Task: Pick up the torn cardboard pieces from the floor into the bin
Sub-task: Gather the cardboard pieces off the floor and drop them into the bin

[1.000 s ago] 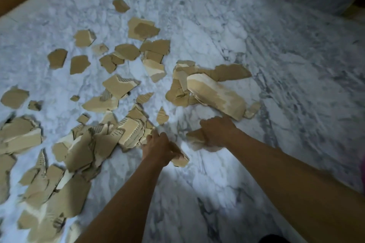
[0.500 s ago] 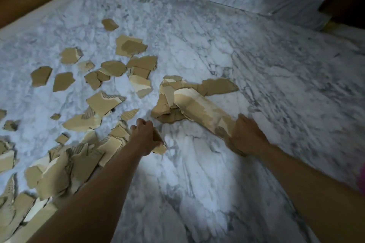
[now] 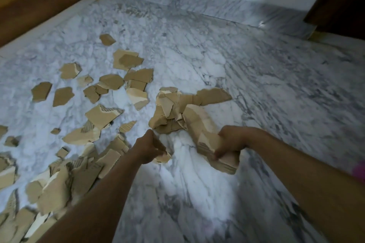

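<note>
Right hand (image 3: 231,142) grips the near end of a long cardboard piece (image 3: 199,122), fingers (image 3: 218,153) curled round it and the layers beneath. The piece's far end rests against a small heap (image 3: 167,104) on the marble floor (image 3: 266,89). Left hand (image 3: 148,149), just beside, has its fingers clamped on a small scrap (image 3: 163,158). Scattered pieces (image 3: 101,116) lie to the left, and a denser pile (image 3: 59,187) lies at lower left. A wooden panel (image 3: 29,6) borders the floor's left edge.

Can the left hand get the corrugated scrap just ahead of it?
Probably yes: corrugated scrap lies uncovered, nothing between. But left hand grips a small piece, so it's full.
</note>
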A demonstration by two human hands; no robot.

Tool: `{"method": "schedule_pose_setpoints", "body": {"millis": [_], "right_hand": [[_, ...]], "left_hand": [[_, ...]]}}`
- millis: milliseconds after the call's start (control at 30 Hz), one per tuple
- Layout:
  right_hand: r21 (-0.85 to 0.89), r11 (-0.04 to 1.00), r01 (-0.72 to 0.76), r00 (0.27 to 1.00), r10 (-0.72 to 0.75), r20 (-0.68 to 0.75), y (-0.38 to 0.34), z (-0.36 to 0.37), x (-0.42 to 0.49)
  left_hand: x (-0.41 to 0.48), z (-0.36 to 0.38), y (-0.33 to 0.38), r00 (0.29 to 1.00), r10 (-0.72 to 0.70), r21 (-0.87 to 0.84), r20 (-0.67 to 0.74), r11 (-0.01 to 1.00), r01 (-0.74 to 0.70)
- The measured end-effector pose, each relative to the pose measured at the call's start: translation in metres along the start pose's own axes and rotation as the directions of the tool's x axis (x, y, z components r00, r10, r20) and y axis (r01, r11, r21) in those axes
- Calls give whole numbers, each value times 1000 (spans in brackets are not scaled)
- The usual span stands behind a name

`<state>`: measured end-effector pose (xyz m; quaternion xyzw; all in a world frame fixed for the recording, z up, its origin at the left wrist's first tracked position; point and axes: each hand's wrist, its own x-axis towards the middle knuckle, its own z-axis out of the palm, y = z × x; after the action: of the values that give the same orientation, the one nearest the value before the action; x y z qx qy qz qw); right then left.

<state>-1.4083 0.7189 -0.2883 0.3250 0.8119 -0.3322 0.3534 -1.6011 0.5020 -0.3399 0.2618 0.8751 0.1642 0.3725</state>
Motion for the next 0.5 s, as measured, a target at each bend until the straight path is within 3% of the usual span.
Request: {"method": "schedule_pose_setpoints", "body": {"millis": [167,333,500], "right_hand": [[92,996,13,977,7,-212,-29,-23,23],[96,971,-218,923,237,-303,-30,23,60],[358,924,-132,892,268,-364,-18,38,69]], "left_hand": [[10,-26,31,996,79,-10,36,997,-79],[18,-26,46,997,64,-37,29,997,-63],[19,-27,64,995,21,-90,99,996,-12]]}}
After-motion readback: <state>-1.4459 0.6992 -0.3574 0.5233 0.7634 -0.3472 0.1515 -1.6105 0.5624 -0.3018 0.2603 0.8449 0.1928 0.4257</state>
